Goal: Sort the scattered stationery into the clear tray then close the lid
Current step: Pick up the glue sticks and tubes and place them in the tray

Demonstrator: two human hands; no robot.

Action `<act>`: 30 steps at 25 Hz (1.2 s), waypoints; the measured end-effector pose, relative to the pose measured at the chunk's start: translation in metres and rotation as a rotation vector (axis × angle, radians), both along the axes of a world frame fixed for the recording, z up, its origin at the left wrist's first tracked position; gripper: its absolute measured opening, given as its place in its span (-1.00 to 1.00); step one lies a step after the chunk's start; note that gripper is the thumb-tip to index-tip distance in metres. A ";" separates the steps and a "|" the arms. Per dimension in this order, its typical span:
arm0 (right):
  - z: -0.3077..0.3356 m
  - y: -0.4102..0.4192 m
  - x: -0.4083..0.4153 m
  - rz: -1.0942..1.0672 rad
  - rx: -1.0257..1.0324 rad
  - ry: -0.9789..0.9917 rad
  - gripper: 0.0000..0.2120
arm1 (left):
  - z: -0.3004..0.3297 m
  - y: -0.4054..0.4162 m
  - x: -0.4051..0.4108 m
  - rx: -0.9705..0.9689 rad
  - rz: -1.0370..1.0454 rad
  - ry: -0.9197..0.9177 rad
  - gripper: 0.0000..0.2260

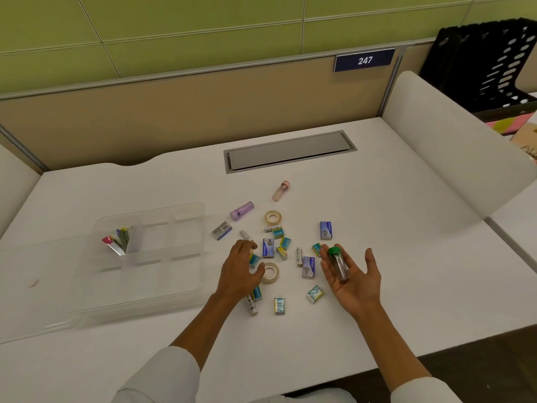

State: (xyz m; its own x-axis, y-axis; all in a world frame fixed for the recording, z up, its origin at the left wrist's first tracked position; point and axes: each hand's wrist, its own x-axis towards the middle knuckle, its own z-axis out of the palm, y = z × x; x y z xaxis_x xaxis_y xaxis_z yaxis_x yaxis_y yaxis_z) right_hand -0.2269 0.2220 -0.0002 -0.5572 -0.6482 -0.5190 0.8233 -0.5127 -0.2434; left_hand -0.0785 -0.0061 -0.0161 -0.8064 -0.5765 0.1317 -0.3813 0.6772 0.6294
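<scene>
A clear divided tray point(174, 286) lies at the left of the white desk, its lid point(35, 286) folded open to the left. One back compartment holds a few small colourful items point(117, 242). My right hand point(353, 276) lies palm up with a green-capped clear tube point(338, 263) resting on its straight fingers. My left hand point(239, 270) hovers palm down over scattered small boxes, thumb next to a tape roll point(270, 273). A second tape roll point(273, 217), a purple case point(242, 210), a pink tube point(281, 191) and several staple boxes point(268, 248) lie scattered in the middle.
A grey cable hatch point(290, 151) is set in the desk behind the items. White dividers stand at left and right point(453, 158). A black file rack point(494, 62) stands beyond the right divider. The desk's front edge runs close to my forearms.
</scene>
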 end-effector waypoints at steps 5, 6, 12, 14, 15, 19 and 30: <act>0.001 0.025 -0.016 -0.084 0.016 0.024 -0.26 | 0.004 0.000 -0.015 0.008 0.022 0.050 -0.64; 0.001 0.027 -0.017 -0.090 0.017 0.023 -0.26 | 0.004 0.002 -0.019 0.009 0.005 0.052 -0.64; 0.004 0.026 -0.019 -0.104 0.010 0.018 -0.26 | -0.001 0.015 -0.041 0.029 -0.093 0.075 -0.65; 0.004 0.024 -0.020 -0.105 -0.001 0.013 -0.26 | -0.001 0.015 -0.046 0.012 -0.096 0.076 -0.63; 0.005 0.023 -0.021 -0.102 -0.007 0.011 -0.26 | 0.000 0.013 -0.049 0.007 -0.088 0.074 -0.62; 0.005 0.015 -0.027 -0.076 -0.018 0.004 -0.25 | 0.008 -0.009 -0.066 -0.035 -0.085 0.023 -0.57; 0.004 -0.024 -0.057 -0.024 -0.052 -0.050 -0.23 | 0.029 -0.072 -0.141 -0.092 -0.118 -0.145 -0.46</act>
